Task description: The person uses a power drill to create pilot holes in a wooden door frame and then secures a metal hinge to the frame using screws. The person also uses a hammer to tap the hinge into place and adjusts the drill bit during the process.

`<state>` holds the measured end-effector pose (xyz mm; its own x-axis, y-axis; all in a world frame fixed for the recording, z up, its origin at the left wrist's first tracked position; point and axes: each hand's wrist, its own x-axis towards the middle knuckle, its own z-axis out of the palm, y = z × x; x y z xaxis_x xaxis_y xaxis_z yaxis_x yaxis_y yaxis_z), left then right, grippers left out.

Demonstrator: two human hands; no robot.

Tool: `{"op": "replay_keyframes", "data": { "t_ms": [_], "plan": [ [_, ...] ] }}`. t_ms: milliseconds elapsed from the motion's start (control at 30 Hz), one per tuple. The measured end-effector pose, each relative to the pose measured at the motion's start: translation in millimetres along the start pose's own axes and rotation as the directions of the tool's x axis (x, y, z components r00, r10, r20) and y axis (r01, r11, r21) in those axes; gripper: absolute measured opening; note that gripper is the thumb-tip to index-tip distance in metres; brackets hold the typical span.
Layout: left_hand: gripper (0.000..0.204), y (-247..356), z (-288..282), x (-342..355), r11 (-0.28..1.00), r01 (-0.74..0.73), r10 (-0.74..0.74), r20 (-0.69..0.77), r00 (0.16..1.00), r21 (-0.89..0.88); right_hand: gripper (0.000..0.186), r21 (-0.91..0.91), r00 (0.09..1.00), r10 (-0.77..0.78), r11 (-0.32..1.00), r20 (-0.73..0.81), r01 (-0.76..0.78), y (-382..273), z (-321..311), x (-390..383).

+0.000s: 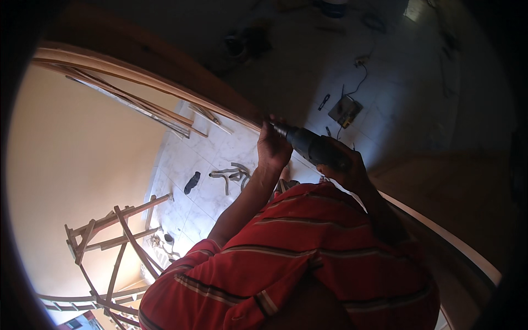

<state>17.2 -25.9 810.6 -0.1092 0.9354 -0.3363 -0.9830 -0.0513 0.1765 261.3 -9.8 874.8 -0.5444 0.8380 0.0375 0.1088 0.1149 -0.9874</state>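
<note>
A dark power drill (309, 145) lies across the middle of the view, its chuck end toward the upper left. My right hand (345, 169) is wrapped round its rear part. At the front, my left hand (274, 147) is raised to the drill's tip, next to the edge of a long wooden frame piece (181, 92). The left fingers are curled there in shadow. Whether they pinch the bit, a screw or the wood cannot be made out. The drill's tip is hidden by those fingers.
On the tiled floor lie a square plate (340, 105) with a yellowish tool, a cable (363, 78), bent grey strips (235, 175) and a black object (192, 182). Wooden battens (132, 103) lie along the left wall. A rough wooden trestle (118, 228) stands at lower left.
</note>
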Motion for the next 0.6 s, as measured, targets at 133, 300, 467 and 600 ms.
{"op": "replay_keyframes", "data": {
  "t_ms": [133, 300, 467, 600],
  "plan": [
    [0.019, -2.9, -1.3, -3.9, 0.998, -0.008, 0.007, -0.015, 1.000, -0.057, 0.069, -0.057, 0.997, 0.069, 0.996, -0.033, -0.071, 0.2, -10.7, -15.9],
    [0.015, 1.0, -47.1, -21.6, 0.959, 0.204, -0.150, -0.257, 0.955, 0.195, 0.066, -0.024, 0.998, 0.019, 0.999, -0.062, -0.020, 11.0, -26.3, -38.1],
    [0.011, 20.1, -109.3, -58.1, 0.220, 0.239, -0.069, -0.230, 0.971, 0.946, 0.067, -0.053, 0.987, 0.158, 0.986, -0.031, -0.159, 33.6, -11.9, -31.9],
    [0.021, 40.3, -120.4, -72.9, 0.713, 0.314, -0.192, -0.255, 0.947, 0.627, 0.067, 0.229, 0.967, 0.253, 0.943, -0.015, -0.243, 45.6, 8.4, -19.6]
  ]
}}
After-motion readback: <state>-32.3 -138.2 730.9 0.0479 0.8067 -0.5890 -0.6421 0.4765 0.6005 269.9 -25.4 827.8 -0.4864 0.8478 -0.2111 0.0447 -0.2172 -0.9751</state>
